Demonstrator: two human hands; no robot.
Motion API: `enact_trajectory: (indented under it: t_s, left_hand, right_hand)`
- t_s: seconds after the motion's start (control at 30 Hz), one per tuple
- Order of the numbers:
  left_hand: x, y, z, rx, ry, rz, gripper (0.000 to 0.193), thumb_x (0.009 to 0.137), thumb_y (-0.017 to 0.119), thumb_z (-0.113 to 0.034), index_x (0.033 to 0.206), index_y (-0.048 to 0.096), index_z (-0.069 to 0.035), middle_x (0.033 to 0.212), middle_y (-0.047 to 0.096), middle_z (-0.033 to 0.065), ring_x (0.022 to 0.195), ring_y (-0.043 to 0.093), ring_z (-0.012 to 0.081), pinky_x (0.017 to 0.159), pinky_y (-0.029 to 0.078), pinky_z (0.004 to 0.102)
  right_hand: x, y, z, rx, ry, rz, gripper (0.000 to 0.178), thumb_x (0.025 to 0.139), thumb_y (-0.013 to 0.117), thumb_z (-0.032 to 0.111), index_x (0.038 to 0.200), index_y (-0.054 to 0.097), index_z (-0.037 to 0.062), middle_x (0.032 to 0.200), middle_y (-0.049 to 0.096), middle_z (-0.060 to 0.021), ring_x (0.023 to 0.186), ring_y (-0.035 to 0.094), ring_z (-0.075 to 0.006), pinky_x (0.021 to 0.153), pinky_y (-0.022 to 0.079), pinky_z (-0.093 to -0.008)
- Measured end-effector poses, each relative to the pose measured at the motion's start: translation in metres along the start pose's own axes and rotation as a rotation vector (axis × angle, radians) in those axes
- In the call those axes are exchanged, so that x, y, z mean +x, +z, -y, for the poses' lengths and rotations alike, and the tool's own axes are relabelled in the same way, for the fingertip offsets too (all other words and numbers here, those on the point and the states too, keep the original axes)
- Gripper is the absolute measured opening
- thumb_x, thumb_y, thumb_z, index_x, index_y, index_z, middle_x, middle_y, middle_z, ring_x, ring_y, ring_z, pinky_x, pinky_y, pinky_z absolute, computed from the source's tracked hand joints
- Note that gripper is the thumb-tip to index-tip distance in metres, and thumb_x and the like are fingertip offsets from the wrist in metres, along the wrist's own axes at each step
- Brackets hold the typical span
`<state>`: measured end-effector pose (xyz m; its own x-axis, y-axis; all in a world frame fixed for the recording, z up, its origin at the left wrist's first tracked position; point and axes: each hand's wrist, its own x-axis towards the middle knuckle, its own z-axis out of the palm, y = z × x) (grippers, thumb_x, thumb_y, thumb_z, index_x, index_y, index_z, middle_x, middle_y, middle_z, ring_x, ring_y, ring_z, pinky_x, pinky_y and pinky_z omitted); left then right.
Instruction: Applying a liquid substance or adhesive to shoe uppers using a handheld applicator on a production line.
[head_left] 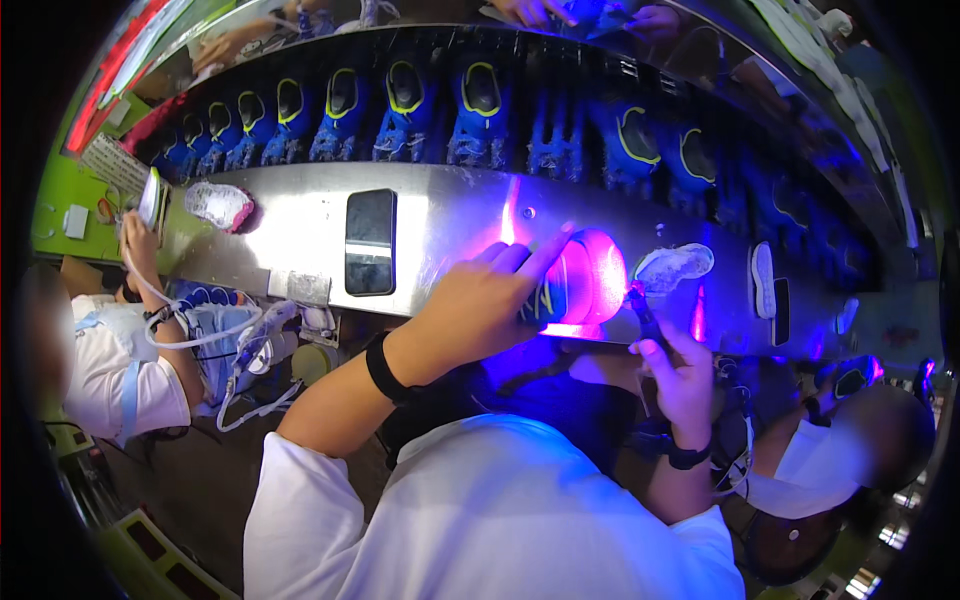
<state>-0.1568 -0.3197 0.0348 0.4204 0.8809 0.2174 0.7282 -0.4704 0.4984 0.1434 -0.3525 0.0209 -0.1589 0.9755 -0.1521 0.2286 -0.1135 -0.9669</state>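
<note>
Paper sheet (115,163) with rows of print, too small to make out, sits far left of the black phone (370,243), which lies on the metal bench (440,200). Right of the phone, the left hand (485,305) is wrapped around a shoe (597,280), index finger stretched over it. The shoe's rounded end glows pink, its surface washed out by strong light; its dark side bears pale marks, partly covered by fingers and unreadable. Further right of the phone, the right hand (680,370) pinches a slim dark tool (645,315). Its tip is near a whitish sole (678,268); whether they touch cannot be told.
</note>
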Motion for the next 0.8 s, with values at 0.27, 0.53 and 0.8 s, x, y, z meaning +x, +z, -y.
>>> enact_trajectory:
  t_s: [0.27,0.53,0.8]
  left_hand:
    - [-0.025,0.002,-0.049,-0.500,-0.013,0.159,0.115,0.062,0.095,-0.035,0.153,0.035,0.002,0.134,0.062,0.0228,0.121,0.064,0.0365,0.101,0.051,0.0441]
    - [-0.020,0.001,-0.085,-0.727,-0.017,0.270,0.103,0.067,0.094,-0.037,0.147,0.043,0.004,0.134,0.063,0.0186,0.122,0.063,0.0293,0.106,0.048,0.0409]
    - [0.017,0.016,-0.105,-0.941,-0.325,0.428,0.093,0.072,0.091,-0.036,0.142,0.046,0.008,0.133,0.063,0.0183,0.124,0.061,0.0265,0.106,0.048,0.0394]
  right_hand:
    - [-0.014,-0.028,0.056,-0.113,-0.189,0.106,0.043,0.097,0.067,0.005,0.138,0.058,-0.0032,0.096,0.070,-0.0065,0.087,0.067,-0.0146,0.082,0.053,-0.0300]
    - [-0.048,-0.063,0.040,-0.058,-0.114,0.138,0.042,0.092,0.071,0.003,0.133,0.062,-0.0030,0.108,0.071,-0.0093,0.097,0.068,-0.0166,0.090,0.052,-0.0301]
    - [-0.041,-0.089,0.015,-0.106,-0.036,0.133,0.038,0.089,0.076,0.006,0.125,0.068,-0.0023,0.121,0.072,-0.0165,0.112,0.068,-0.0204,0.099,0.050,-0.0325]
